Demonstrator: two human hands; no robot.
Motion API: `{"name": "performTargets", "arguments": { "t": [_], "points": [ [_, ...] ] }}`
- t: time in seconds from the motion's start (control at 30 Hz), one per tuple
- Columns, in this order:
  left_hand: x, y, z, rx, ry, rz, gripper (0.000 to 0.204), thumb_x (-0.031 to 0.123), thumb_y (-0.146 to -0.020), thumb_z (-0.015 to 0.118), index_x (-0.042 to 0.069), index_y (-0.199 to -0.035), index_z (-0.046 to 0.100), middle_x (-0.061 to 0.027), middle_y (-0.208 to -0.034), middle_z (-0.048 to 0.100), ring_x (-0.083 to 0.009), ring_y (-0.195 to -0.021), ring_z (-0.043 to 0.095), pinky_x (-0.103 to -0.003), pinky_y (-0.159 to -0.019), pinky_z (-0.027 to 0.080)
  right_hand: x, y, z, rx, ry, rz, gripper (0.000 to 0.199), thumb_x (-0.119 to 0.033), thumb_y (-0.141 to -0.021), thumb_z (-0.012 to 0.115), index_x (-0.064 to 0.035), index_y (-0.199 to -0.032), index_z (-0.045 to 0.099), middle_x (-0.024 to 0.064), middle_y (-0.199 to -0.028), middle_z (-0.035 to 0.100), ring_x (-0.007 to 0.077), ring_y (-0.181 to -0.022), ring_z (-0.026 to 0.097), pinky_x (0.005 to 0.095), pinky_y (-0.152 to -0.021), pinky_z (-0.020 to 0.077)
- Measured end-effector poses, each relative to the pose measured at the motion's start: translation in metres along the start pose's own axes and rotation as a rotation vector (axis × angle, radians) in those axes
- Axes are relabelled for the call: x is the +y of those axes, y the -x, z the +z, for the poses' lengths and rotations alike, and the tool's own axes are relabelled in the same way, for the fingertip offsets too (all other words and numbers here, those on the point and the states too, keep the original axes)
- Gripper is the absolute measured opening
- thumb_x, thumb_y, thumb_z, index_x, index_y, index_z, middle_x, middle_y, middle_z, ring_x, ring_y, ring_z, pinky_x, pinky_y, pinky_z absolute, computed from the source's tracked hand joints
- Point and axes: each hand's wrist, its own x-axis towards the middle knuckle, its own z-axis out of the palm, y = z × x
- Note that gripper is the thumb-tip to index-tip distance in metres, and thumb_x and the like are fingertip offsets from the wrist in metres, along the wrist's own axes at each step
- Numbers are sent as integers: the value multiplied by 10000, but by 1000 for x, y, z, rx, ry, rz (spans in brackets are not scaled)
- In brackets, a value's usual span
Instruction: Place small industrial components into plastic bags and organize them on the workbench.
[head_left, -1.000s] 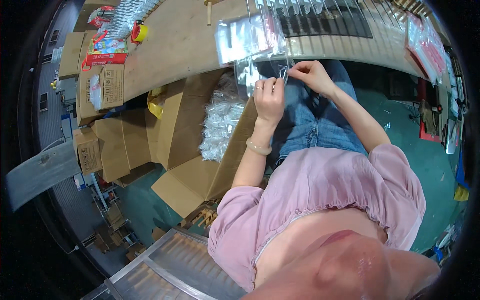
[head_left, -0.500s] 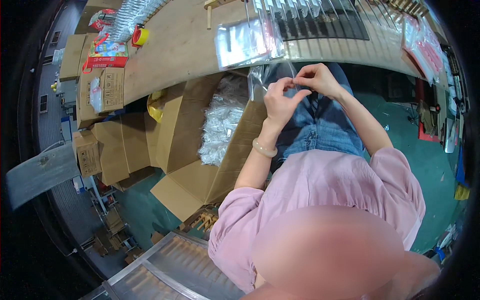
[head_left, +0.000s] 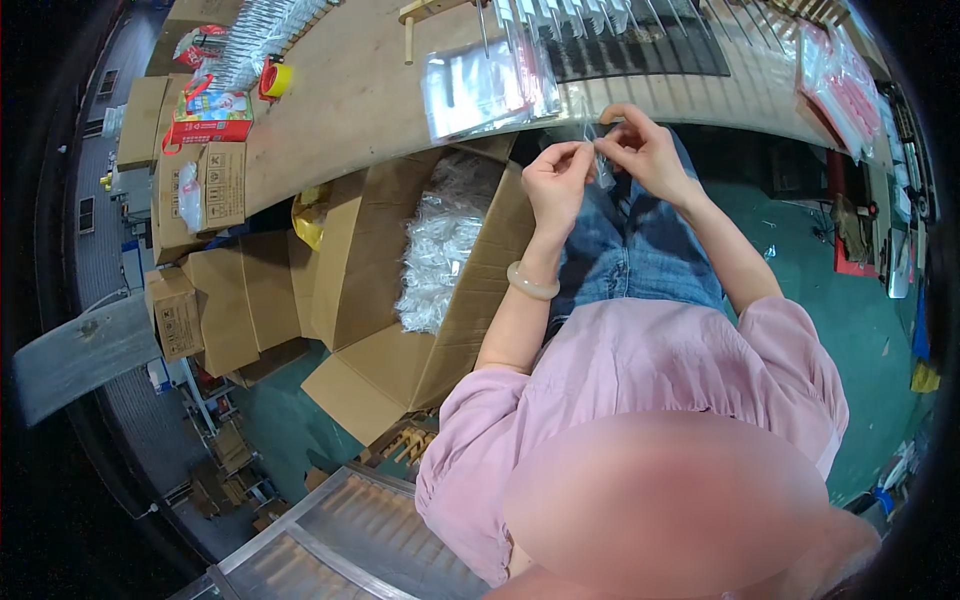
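Observation:
My left hand [head_left: 558, 186] and my right hand [head_left: 648, 160] meet above my lap, just off the near edge of the workbench. Both are closed, thumbs and fingertips pinching a thin clear plastic bag [head_left: 604, 174] between them. The bag is narrow and bunched here, and part of it is hidden by the fingers. Whether anything lies inside it I cannot make out. On the bench just beyond my left hand, flat clear plastic bags [head_left: 460, 100] lie in a stack at the edge.
An open cardboard box [head_left: 385, 255] with clear-wrapped items [head_left: 440, 255] stands to my left. Metal rods [head_left: 590, 20] lie across a dark mat [head_left: 650, 55]. More plastic bags [head_left: 835, 85] hang over the bench's right side. Yellow tape [head_left: 277, 80] and stacked cartons [head_left: 223, 180] are farther left.
The clear bag, spread wide beside my left hand before, is now gathered narrow between both hands. My left hand has turned and its thumb has folded in to the fingers.

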Motion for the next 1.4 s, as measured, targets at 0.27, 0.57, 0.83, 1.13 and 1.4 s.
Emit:
{"name": "performTargets", "arguments": {
  "t": [0.27, 0.57, 0.83, 1.13, 1.4],
  "points": [
    [0, -8, -9, 215, -680, 400, 117, 98, -801, 676, -18, -806, 690, -61, -633, 655, -83, -570, 599, -236, -563, 481, -24, 10, -10, 8, 1024, -193, 404, -137, -815, 692, -32, -1188, 575, 98, -754, 609, 105, -684, 599, 278, -619, 479],
    [1, -4, -23, 214, -612, 374, 110, 110, -786, 682, 0, -789, 691, -81, -627, 646, -86, -566, 601, -243, -567, 481, 19, -124, -38, 763, 413, -461, 566, -214, -776, 744, -32, -1255, 503, 117, -1088, 596, 204, -993, 582, 296, -854, 466],
    [1, 12, -39, 178, -695, 352, 83, 82, -791, 676, 16, -837, 692, -76, -644, 646, -87, -577, 603, -244, -559, 476, 37, -186, -39, 891, 322, -531, 517, -179, -773, 739, -19, -1207, 508, 119, -1081, 629, 217, -976, 615, 317, -834, 481],
    [-4, -3, -50, 109, -753, 527, 100, 106, -808, 665, 24, -862, 683, -124, -675, 645, -173, -573, 635, -272, -561, 491, 10, -101, -29, 692, 506, -462, 404, -76, -814, 678, -10, -1181, 522, 118, -1018, 656, 194, -922, 641, 312, -803, 491],
    [-15, -8, -30, 18, -738, 533, 100, 89, -814, 639, 37, -887, 685, -162, -684, 633, -265, -576, 643, -317, -527, 491, -17, 23, -2, 122, 529, -305, 354, -32, -787, 644, -23, -1134, 574, 118, -939, 667, 191, -892, 654, 304, -786, 498]
  ]
}}
